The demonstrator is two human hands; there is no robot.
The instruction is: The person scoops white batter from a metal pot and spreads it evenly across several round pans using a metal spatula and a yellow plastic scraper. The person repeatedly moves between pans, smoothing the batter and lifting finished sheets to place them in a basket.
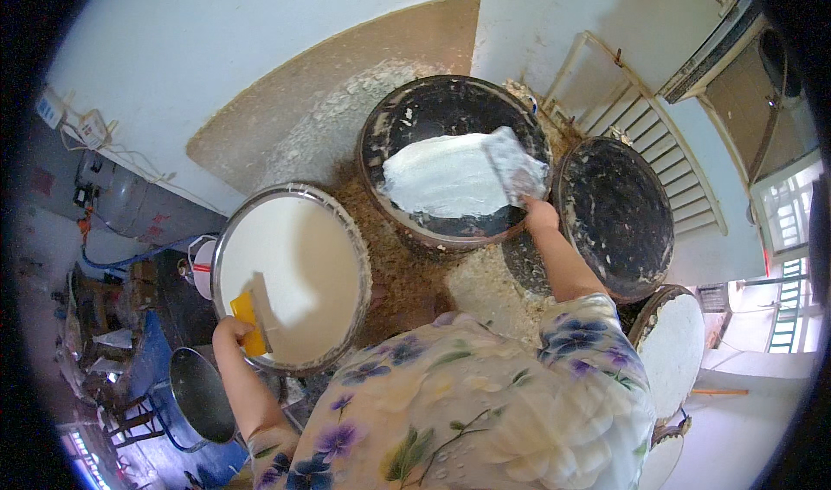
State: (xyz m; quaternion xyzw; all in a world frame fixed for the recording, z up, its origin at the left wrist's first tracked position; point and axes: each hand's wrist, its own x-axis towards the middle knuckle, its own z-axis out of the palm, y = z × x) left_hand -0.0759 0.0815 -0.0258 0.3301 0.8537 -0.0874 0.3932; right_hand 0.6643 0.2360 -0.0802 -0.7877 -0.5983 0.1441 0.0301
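My left hand (234, 334) grips a yellow scraper (244, 318) over the near-left edge of a round metal-rimmed vessel (219, 256). Smooth white liquid (272, 250), which looks like batter, fills that vessel, and a shadow lies across it. My right hand (540, 215) reaches forward, closed around the near end of a flat rectangular spreader (509, 162) coated in white. Under the spreader, a thick white layer of batter (441, 175) covers the middle of a round black griddle (448, 103). Bits of dried residue stick to the griddle's surface.
A second dark griddle (617, 220) stands at the right, near a slatted white rack (669, 172). Farther right is a round white-topped surface (672, 353). A large metal pot (201, 396) sits at lower left, and a blue hose (130, 263) runs along the left. The splattered wall (363, 107) rises behind.
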